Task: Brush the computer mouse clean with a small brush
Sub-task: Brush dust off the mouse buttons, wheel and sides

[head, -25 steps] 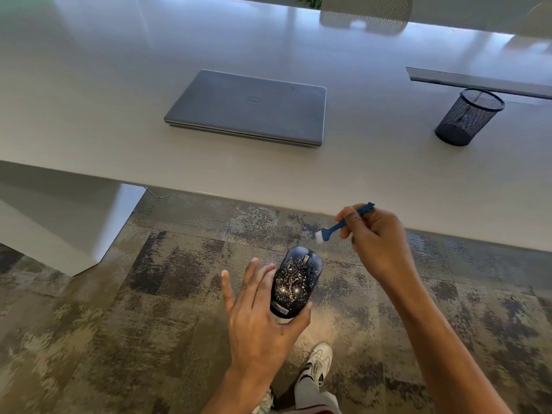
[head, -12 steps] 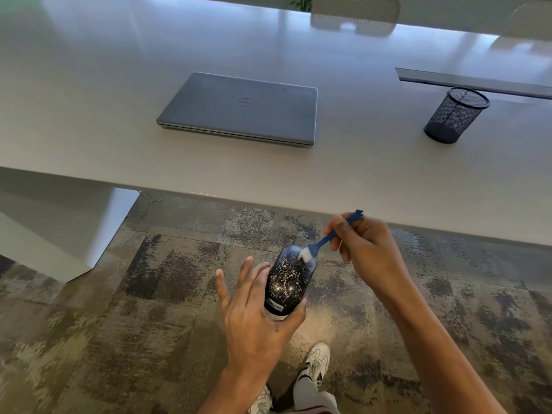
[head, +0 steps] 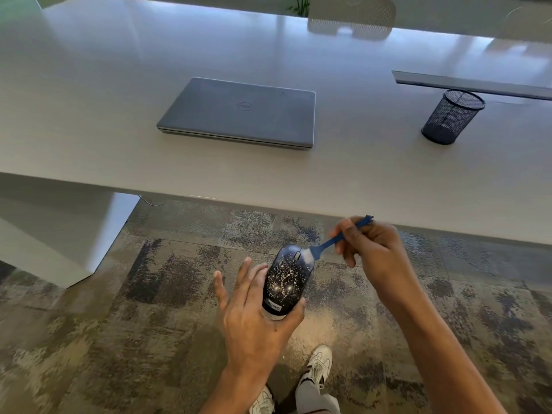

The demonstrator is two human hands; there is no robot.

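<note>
A black computer mouse [head: 286, 280], speckled with pale crumbs, is held up over the carpet in front of the table edge. My left hand [head: 254, 312] grips its near end between thumb and palm, the fingers stretched out along its left side. My right hand [head: 370, 252] pinches the handle of a small blue brush [head: 334, 240]. The brush's white bristles rest on the far right part of the mouse, beside the scroll wheel.
A closed grey laptop [head: 239, 113] lies on the white table [head: 89, 130]. A black mesh pen cup [head: 451, 116] stands at the right, near a grey cable slot [head: 478, 83]. Below are patterned carpet, a table leg [head: 74, 234] and my white shoes [head: 318, 366].
The brush came down from above the mouse onto its far end and has shifted toward the right side. The left hand keeps holding the mouse in the same place.
</note>
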